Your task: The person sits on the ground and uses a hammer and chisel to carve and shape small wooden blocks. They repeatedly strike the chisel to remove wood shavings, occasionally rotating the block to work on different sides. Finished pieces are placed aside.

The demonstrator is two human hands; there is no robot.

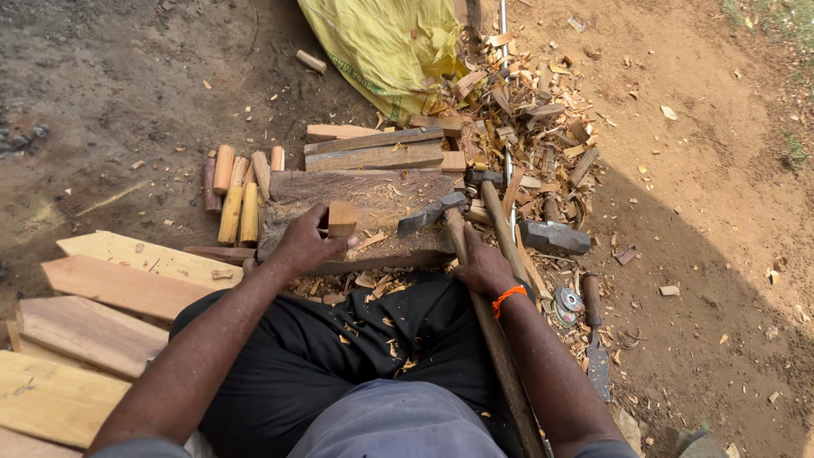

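A small wooden block [342, 218] was pinched upright between the fingers [326, 246] of the left hand [303, 244] on a worn chopping slab [381, 199]. The right hand [483, 267] was closed around the handle of an adze [441, 212], its blade resting on the slab just beside the block. Rounded pegs [237, 191] lay left of the slab, a hammer head [555, 237] right, pale planks [119, 288] nearer.

Bright sunlight, sharp focus; broad shadow falls across the right ground.
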